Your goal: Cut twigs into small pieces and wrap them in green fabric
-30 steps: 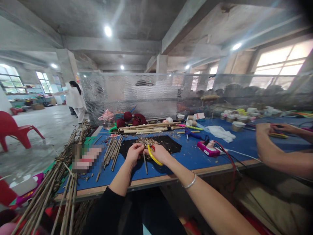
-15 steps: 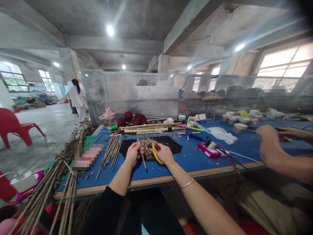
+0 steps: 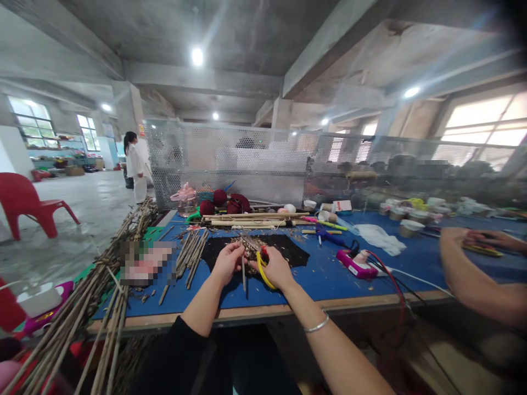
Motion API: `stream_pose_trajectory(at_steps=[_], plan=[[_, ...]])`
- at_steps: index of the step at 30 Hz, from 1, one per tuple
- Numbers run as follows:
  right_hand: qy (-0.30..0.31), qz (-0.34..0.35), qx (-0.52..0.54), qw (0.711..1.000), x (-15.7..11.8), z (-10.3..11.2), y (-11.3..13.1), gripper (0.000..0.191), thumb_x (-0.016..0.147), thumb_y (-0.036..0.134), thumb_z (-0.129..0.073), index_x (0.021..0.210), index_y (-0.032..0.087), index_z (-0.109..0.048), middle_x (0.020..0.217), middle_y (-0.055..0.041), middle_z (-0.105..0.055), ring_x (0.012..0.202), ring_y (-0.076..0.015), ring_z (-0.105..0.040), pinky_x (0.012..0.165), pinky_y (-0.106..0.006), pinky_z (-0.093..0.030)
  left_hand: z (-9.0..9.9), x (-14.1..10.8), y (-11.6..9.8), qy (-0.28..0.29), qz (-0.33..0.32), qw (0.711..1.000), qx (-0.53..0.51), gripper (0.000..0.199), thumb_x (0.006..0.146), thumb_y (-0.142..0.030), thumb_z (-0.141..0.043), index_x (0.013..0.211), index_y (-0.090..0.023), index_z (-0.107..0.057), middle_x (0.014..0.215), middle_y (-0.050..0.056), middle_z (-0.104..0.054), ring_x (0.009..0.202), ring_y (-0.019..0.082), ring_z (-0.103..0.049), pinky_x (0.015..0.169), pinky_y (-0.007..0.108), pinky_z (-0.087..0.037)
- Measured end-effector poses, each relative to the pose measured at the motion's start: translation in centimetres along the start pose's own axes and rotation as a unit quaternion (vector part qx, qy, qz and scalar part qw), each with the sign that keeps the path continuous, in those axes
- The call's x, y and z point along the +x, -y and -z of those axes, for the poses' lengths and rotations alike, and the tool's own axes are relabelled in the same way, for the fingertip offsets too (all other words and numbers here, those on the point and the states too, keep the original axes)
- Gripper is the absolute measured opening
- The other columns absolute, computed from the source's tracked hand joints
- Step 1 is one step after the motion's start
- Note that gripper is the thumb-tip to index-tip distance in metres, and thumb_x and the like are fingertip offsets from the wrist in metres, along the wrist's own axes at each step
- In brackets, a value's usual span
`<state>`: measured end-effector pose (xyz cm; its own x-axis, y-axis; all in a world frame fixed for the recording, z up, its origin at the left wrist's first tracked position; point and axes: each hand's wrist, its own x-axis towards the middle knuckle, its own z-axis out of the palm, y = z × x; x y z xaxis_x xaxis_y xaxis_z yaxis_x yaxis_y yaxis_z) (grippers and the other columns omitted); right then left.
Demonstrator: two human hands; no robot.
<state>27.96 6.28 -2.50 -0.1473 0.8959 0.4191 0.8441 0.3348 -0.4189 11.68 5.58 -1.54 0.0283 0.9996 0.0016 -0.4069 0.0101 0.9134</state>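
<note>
Near the front edge of the blue table, my left hand is closed on a thin stick, which points down toward the table edge. Beside it, my right hand grips scissors with yellow and red handles; the blades point up and left, close to the stick's upper end. Whether the blades touch the stick I cannot tell. Under both hands lies a black cloth with brown cut bits on it. A row of cut sticks rests left of the cloth.
Long branches lean over the table's left end. Behind the cloth are pale rods and dark red yarn balls. At right are a purple power strip, cables, white plastic and a co-worker's arm. A person stands far left.
The stick in my left hand is more upright, and my hands sit slightly closer together. The standing person has turned. The co-worker's arm has shifted. The whole view has moved a little.
</note>
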Motion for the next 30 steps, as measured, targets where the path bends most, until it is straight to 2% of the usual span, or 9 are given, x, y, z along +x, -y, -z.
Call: stream_pose_trajectory(at_steps=[5, 9, 13, 18, 23, 26, 30], plan=[[0.009, 0.016, 0.035, 0.999, 0.13, -0.24, -0.38, 0.048, 0.068, 0.051, -0.063, 0.099, 0.016, -0.054, 0.096, -0.0074, -0.056, 0.09, -0.0204, -0.051, 0.076, -0.029, -0.04, 0.06, -0.09, 0.15, 0.047, 0.021, 0.999, 0.0, 0.034, 0.062, -0.032, -0.071, 0.089, -0.016, -0.059, 0.07, 0.001, -0.061, 0.051, 0.009, -0.058, 0.035, 0.013, -0.033], [0.005, 0.026, 0.047, 0.999, 0.15, -0.31, -0.46, 0.046, 0.068, 0.049, -0.065, 0.099, 0.016, -0.055, 0.096, -0.0075, -0.056, 0.091, -0.0208, -0.051, 0.077, -0.029, -0.04, 0.15, 0.03, 0.35, 0.093, 0.017, 0.995, -0.012, 0.033, 0.065, -0.031, -0.069, 0.091, -0.013, -0.061, 0.064, 0.0, -0.057, 0.047, 0.007, -0.053, 0.033, 0.013, -0.029], [-0.008, 0.027, 0.053, 0.998, 0.1, -0.36, -0.51, 0.043, 0.068, 0.046, -0.065, 0.098, 0.017, -0.056, 0.095, -0.0067, -0.057, 0.09, -0.0204, -0.052, 0.076, -0.029, -0.04, 0.07, 0.13, 0.66, 0.116, -0.009, 0.993, 0.003, 0.038, 0.065, -0.039, -0.07, 0.089, -0.012, -0.061, 0.061, -0.002, -0.054, 0.045, 0.004, -0.048, 0.033, 0.012, -0.026], [-0.007, 0.025, 0.063, 0.998, -0.1, -0.14, -0.35, 0.044, 0.067, 0.046, -0.066, 0.101, 0.019, -0.056, 0.097, -0.0064, -0.06, 0.089, -0.0201, -0.055, 0.075, -0.028, -0.041, 0.2, 0.3, 0.91, 0.111, -0.013, 0.992, 0.057, 0.045, 0.063, -0.046, -0.07, 0.09, -0.012, -0.062, 0.06, -0.002, -0.054, 0.046, 0.005, -0.049, 0.034, 0.013, -0.028], [0.04, -0.012, 0.106, 0.994, -0.17, 0.1, -0.17, 0.039, 0.069, 0.043, -0.064, 0.102, 0.023, -0.055, 0.088, -0.0019, -0.065, 0.079, -0.0176, -0.062, 0.068, -0.026, -0.042, 0.39, 0.35, 0.85, 0.077, 0.008, 0.994, 0.082, 0.049, 0.06, -0.049, -0.07, 0.092, -0.012, -0.065, 0.059, -0.001, -0.055, 0.047, 0.006, -0.05, 0.035, 0.014, -0.028], [0.031, -0.013, 0.109, 0.994, -0.1, 0.03, -0.16, 0.039, 0.068, 0.04, -0.065, 0.101, 0.023, -0.055, 0.091, -0.0021, -0.065, 0.08, -0.0177, -0.062, 0.067, -0.025, -0.042, 0.33, 0.37, 0.88, 0.062, 0.001, 0.995, 0.078, 0.051, 0.056, -0.049, -0.073, 0.09, -0.011, -0.067, 0.059, -0.002, -0.054, 0.047, 0.005, -0.047, 0.039, 0.015, -0.032], [0.01, 0.003, 0.115, 0.993, 0.02, -0.22, -0.12, 0.039, 0.067, 0.037, -0.066, 0.1, 0.021, -0.055, 0.093, -0.0037, -0.064, 0.08, -0.0174, -0.06, 0.069, -0.027, -0.043, 0.24, 0.39, 0.96, 0.077, -0.026, 0.994, 0.079, 0.052, 0.055, -0.048, -0.074, 0.092, -0.012, -0.065, 0.059, -0.003, -0.053, 0.046, 0.005, -0.046, 0.038, 0.015, -0.031]])
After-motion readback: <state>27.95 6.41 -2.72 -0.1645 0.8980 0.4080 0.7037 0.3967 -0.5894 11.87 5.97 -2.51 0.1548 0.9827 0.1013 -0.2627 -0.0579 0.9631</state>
